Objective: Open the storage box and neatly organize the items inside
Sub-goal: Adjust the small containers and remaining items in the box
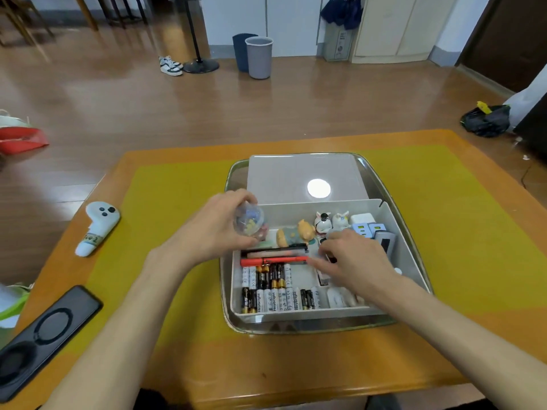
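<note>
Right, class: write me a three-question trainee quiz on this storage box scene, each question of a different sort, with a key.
1. True or false: the lid of the storage box is already open.
2. Which thing do the fingers of the left hand grip? A) the clear ball capsule B) a battery C) the white controller
3. Fill in: the batteries lie in rows just in front of the ___ pen.

Key: 1 true; 2 A; 3 red.
</note>
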